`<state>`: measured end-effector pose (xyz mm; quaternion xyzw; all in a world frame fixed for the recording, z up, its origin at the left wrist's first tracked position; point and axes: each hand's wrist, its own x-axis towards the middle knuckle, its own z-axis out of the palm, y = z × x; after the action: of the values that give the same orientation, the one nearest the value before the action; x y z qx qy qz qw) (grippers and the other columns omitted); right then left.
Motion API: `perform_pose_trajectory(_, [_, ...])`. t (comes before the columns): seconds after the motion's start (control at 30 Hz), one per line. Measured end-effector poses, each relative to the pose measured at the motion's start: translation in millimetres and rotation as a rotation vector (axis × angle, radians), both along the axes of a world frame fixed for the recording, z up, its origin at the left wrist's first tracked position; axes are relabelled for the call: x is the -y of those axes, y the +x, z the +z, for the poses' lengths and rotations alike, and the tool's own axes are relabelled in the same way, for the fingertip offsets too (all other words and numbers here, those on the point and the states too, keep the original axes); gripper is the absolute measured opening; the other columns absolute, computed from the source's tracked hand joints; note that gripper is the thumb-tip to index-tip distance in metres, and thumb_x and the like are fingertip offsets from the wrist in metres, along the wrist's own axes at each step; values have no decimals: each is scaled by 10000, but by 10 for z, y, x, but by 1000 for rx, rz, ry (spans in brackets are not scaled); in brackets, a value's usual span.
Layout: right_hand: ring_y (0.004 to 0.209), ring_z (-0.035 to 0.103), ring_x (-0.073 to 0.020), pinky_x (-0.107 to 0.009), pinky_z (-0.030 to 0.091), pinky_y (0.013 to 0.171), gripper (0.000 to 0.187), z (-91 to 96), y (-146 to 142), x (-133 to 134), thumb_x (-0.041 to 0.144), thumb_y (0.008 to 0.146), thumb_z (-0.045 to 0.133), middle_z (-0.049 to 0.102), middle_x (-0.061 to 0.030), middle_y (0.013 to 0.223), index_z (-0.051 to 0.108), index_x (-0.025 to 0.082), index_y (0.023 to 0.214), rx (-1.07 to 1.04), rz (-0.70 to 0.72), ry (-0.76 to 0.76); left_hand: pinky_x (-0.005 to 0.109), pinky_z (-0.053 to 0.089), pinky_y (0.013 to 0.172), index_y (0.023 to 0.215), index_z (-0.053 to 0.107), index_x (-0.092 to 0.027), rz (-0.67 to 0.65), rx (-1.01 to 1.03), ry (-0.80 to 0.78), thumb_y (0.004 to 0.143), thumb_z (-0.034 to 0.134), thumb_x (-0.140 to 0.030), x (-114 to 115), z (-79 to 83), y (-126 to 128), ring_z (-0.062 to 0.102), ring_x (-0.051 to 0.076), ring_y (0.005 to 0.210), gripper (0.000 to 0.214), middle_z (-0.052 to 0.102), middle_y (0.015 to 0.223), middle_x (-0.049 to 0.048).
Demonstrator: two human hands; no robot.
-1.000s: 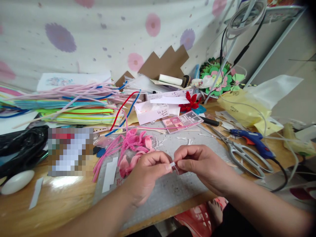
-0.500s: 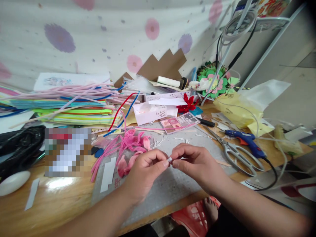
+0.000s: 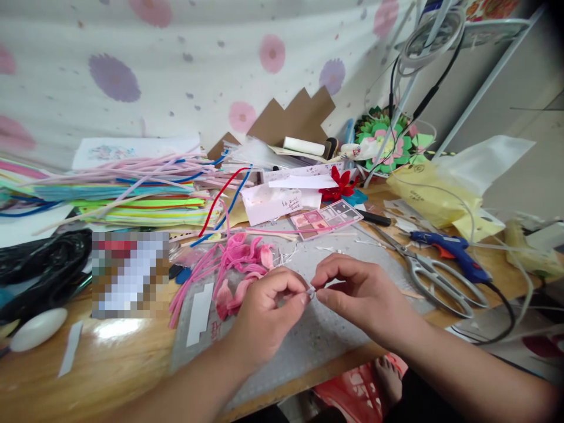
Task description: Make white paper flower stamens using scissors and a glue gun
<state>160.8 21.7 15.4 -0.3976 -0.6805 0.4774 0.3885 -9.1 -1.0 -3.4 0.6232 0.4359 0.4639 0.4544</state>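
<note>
Above the grey cutting mat, my left hand pinches a tiny whitish piece, perhaps a paper strip, between thumb and forefinger. My right hand is closed at the other side of it, its thumb and fingertips meeting the piece. What exactly the piece is cannot be made out. Just behind my left hand lie pink fuzzy-stem petals with long stems. A white cut paper strip with stepped edges rests on the mat to the left. Thin white scraps are scattered beyond my hands.
Large scissors and a blue glue gun with its cable lie on the right. An eyeshadow-like palette and a red flower stand behind. Piled fuzzy stems and a black plastic bag are on the left.
The view has shifted slightly, so the scene sits a little further right. My right fingertips have turned and closed around the small piece, which now shows less between both hands.
</note>
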Motion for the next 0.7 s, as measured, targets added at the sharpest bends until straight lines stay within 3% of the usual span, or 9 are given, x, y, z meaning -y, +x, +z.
perform_pose_trajectory(0.3, [689, 553, -146, -270, 443, 602, 80, 75, 6, -17, 210, 718, 641, 594, -12, 700, 618, 175, 649, 104, 36, -65, 297, 402, 692, 617, 551, -184, -56, -110, 70, 767, 568, -109, -10, -15, 2, 539, 162, 717, 169, 559, 697, 2])
perform_pose_trajectory(0.47, [677, 561, -142, -311, 483, 660, 251, 58, 62, -51, 347, 806, 581, 601, -33, 712, 646, 141, 679, -134, 168, -316, 321, 401, 734, 651, 566, -182, -125, -71, 67, 785, 550, -123, -25, -44, -16, 549, 174, 758, 147, 580, 741, 13])
perform_pose_trajectory(0.57, [681, 559, -136, -306, 480, 663, 191, 36, 95, -60, 310, 779, 610, 608, -28, 717, 643, 141, 697, -204, 185, -419, 314, 392, 740, 649, 563, -182, -144, -6, 23, 788, 559, -137, -32, -53, -18, 540, 170, 772, 146, 573, 736, 7])
perform_pose_trajectory(0.7, [671, 545, -130, -287, 446, 660, 90, 61, 101, -47, 227, 700, 670, 603, -4, 700, 646, 149, 738, -63, 169, -341, 293, 379, 698, 638, 553, -182, -129, 21, -13, 777, 562, -133, -26, -50, -13, 509, 152, 735, 148, 537, 699, -12])
